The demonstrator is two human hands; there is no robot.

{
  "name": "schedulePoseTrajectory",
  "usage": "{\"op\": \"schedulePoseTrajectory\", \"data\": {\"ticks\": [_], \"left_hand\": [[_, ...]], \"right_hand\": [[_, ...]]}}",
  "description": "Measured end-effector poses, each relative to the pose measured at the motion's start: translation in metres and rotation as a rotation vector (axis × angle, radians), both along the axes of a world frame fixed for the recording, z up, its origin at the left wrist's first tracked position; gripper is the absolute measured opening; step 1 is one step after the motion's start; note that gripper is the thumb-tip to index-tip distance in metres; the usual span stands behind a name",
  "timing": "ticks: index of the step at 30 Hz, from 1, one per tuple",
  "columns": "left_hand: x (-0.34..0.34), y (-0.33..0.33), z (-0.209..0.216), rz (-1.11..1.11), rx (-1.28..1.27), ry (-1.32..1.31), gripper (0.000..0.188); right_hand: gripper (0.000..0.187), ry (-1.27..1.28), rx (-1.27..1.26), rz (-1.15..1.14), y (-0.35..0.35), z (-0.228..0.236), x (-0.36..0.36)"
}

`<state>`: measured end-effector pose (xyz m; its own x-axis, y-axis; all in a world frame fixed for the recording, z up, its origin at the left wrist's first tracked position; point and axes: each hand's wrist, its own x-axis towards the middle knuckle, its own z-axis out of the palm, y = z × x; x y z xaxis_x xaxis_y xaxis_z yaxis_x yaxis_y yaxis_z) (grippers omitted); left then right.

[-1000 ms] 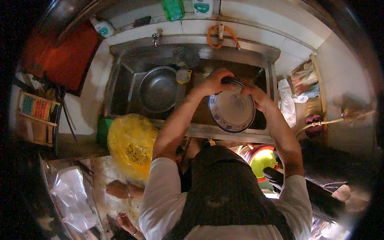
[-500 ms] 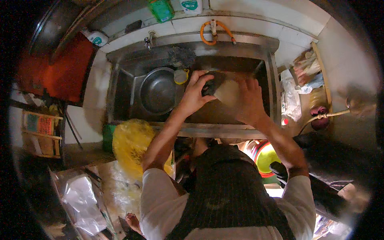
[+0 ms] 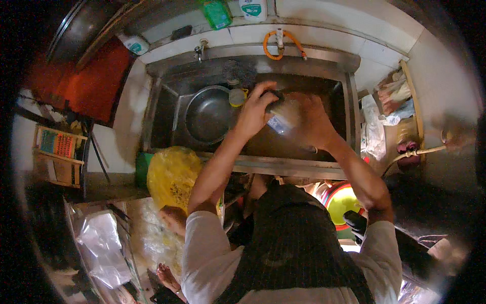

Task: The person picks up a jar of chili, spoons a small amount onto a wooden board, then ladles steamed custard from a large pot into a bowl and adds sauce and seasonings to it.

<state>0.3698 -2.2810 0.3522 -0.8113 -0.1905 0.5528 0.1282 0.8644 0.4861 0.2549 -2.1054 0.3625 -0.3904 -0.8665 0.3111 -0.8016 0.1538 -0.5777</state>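
My left hand (image 3: 258, 109) is over the middle of the sink, its fingers and thumb closed around the dark end (image 3: 275, 100) of a pale container. The pale container (image 3: 288, 111) is blurred, with a bluish-white patch low on its side. Against its right side is my right hand (image 3: 319, 121), its fingers smeared by motion, so their grip does not show. Beneath both hands lies the metal sink (image 3: 243, 161). Left of my left hand, a round metal basin (image 3: 205, 115) sits in the sink, with a small yellow-rimmed pale item (image 3: 237, 98) at its edge.
A tap (image 3: 201, 50) and an orange hose (image 3: 274, 53) are at the sink's back edge. A yellow plastic bag (image 3: 172, 172) bulges beside my left forearm. Another person's hand (image 3: 166, 276) shows at lower left. Colourful basins (image 3: 341, 205) stand below the sink.
The pale container has tilted, and a bluish-white patch now shows on it. My right hand has become more blurred. Another person's arm now reaches beside the yellow bag. The whole view has shifted slightly.
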Motion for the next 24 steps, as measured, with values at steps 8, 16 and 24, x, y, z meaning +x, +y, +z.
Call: {"op": "schedulePoseTrajectory", "data": {"ticks": [8, 16, 24], "left_hand": [[-0.020, -0.017, -0.064, 0.146, 0.805, -0.054, 0.046], [-0.024, 0.044, -0.109, 0.624, 1.335, -0.142, 0.074], [-0.002, 0.014, -0.129, 0.634, 0.880, -0.065, 0.069]], "right_hand": [[0.072, -0.857, -0.263, 0.036, 0.001, -0.037, -0.043], [0.064, -1.044, -0.689, -0.111, -0.011, -0.051, -0.035], [0.053, -0.846, -0.273, -0.027, -0.006, -0.087, -0.069]]}}
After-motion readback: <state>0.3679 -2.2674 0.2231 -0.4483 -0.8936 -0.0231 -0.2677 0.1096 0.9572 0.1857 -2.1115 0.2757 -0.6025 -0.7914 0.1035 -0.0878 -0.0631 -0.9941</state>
